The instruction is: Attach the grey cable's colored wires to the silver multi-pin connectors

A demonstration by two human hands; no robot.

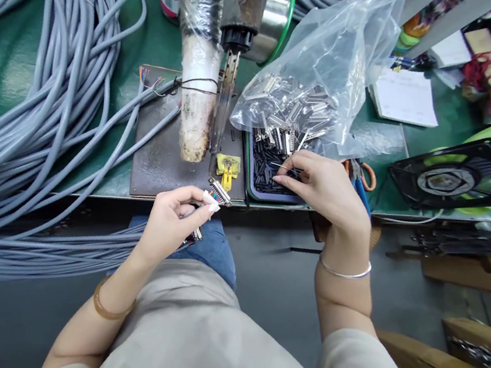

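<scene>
My left hand (184,213) is closed, pinching a multi-pin cable connector (220,192) with coloured wires at its back, at the board's front edge. My right hand (315,181) reaches over the tray (253,189), thumb and index finger nearly together. A thin, shiny sliver shows at its fingertips, too small to name. Small black tubes (262,168) fill the tray's near part, and loose metal connectors (282,139) lie behind them. A clear plastic bag (336,49) of connectors rests over the tray's far side. Beside the connector in my left hand is a yellow clip (227,177) on a yellow pad.
A soldering iron (231,73) and a wrapped tube (198,110) hang above the brown board (151,156). Grey cables (50,116) cover the left. Behind stands a solder spool (270,26). Orange-handled pliers (366,176), paper slips (403,98) and a black fan (459,178) are at right.
</scene>
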